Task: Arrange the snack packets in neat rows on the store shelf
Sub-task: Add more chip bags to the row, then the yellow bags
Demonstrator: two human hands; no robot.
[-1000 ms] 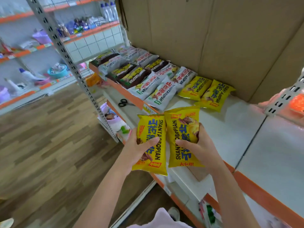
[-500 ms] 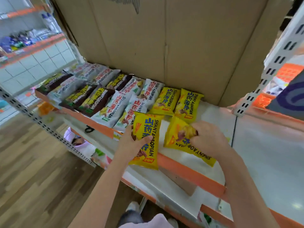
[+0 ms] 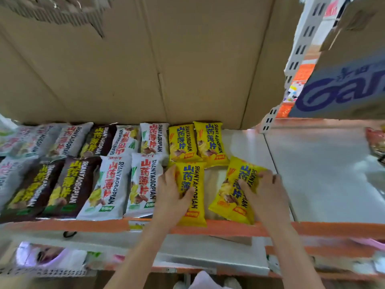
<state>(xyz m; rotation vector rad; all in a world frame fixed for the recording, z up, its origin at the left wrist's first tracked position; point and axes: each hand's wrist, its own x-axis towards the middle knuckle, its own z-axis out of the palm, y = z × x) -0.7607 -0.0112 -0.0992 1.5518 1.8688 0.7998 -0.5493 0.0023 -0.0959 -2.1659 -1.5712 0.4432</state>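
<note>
The left hand (image 3: 173, 197) is gripping one yellow packet (image 3: 192, 192) lying straight on the shelf (image 3: 312, 174). The right hand (image 3: 264, 195) is clutching a tilted yellow packet (image 3: 233, 197) just beside it.

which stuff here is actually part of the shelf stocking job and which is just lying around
Part of the job:
- yellow packet under the left hand
- tilted yellow packet under the right hand
- two yellow packets in the back row
- white packets and brown packets
- shelf

Lying about:
- cardboard backing
- printed carton
- lower-shelf goods
</note>
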